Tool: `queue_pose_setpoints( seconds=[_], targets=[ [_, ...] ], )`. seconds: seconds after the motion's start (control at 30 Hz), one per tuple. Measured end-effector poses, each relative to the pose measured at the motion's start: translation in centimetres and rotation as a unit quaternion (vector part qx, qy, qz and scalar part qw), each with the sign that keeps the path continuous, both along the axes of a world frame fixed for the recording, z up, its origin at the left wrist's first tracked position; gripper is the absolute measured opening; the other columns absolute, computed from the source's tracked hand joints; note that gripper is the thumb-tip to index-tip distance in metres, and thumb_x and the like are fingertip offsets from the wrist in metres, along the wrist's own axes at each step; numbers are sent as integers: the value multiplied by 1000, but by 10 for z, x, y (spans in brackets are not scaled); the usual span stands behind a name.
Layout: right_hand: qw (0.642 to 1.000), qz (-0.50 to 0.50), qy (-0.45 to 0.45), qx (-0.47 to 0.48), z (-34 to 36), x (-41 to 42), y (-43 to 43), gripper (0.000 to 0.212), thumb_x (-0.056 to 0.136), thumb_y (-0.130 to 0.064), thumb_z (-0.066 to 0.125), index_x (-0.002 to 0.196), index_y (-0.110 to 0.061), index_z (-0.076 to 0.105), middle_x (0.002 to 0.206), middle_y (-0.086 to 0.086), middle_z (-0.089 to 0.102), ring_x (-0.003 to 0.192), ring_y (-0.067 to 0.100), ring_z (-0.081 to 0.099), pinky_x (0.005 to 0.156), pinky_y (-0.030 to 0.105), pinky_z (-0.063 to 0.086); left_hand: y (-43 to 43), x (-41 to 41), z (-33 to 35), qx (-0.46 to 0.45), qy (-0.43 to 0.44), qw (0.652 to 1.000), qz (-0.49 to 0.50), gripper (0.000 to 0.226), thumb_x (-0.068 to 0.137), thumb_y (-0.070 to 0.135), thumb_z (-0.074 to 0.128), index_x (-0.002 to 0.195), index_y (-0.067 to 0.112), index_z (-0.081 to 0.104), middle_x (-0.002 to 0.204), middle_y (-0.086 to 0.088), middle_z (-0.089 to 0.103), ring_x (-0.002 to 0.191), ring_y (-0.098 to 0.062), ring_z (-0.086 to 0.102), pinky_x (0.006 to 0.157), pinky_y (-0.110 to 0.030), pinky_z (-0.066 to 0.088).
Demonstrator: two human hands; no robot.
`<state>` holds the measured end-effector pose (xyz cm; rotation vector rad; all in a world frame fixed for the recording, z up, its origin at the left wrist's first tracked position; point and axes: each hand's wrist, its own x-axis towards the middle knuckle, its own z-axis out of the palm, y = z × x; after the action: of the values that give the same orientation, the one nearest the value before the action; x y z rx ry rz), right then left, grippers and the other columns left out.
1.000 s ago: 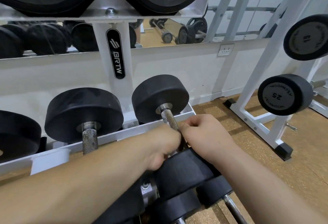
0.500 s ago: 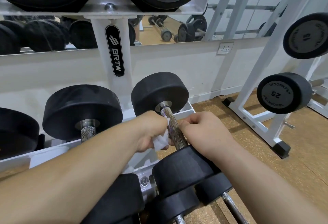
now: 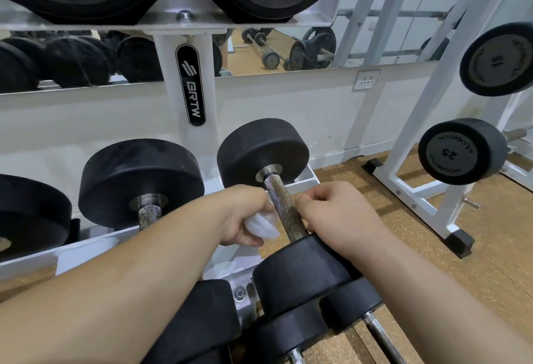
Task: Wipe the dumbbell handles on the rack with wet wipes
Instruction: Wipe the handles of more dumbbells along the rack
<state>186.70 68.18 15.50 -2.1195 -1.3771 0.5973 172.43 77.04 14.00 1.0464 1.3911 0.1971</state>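
Mid-wipe, it seems: the left hand (image 3: 245,216) clutches the wipe (image 3: 262,226) beside the dumbbell handle (image 3: 284,207), the right hand (image 3: 337,213) curls opposite, its hold unclear; next, probably a rub along it.

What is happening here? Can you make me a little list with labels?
place: gym, white rack with black dumbbells
left hand: holds a crumpled white wipe just left of the handle
right hand: fingers curled at the handle's right side; grip unclear
handle: bare metal showing between the hands
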Motion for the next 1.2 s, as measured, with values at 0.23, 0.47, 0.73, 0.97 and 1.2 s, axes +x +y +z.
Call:
queue_pose_setpoints(
  seconds=[0.23,0.47,0.73,0.97,1.2],
  targets=[
    [1000,2,6,1,0,0,0,35,88,-44,55,93,-12,67,82,7,73,87,31,68,80,44,58,7,-6,-6,5,2,999,42,13,99,4,51,89,8,59,79,-15,62,63,-26,60,55,-32,54],
    [1000,3,8,3,0,0,0,38,87,-45,54,92,-9,65,82,8,72,86,32,67,78,43,57,8,-3,-15,65,75,995,-12,25,106,27,47,105,6,61,75,-11,57,66,-23,56,64,-29,47],
    [1000,1,4,5,1,-2,0,36,88,-43,55,89,-8,60,81,10,70,77,33,62,76,45,57,-8,4,3,-8,-128,992,17,41,99,-12,31,86,-1,68,80,-17,75,69,-29,74,74,-44,62],
    [1000,0,-4,9,1,-1,2,32,86,-42,55,82,-11,57,72,9,67,72,34,59,69,42,55,-28,14,11,-18,-118,992,-37,37,101,-7,40,86,10,68,74,-12,73,70,-25,71,72,-39,60],
    [1000,4,-3,7,2,-2,1,36,90,-43,55,83,-9,61,60,-3,57,74,30,64,68,38,53,1,12,9,32,-180,960,214,32,101,-7,30,107,-1,61,94,-22,64,81,-33,71,77,-42,59]
  ],
)
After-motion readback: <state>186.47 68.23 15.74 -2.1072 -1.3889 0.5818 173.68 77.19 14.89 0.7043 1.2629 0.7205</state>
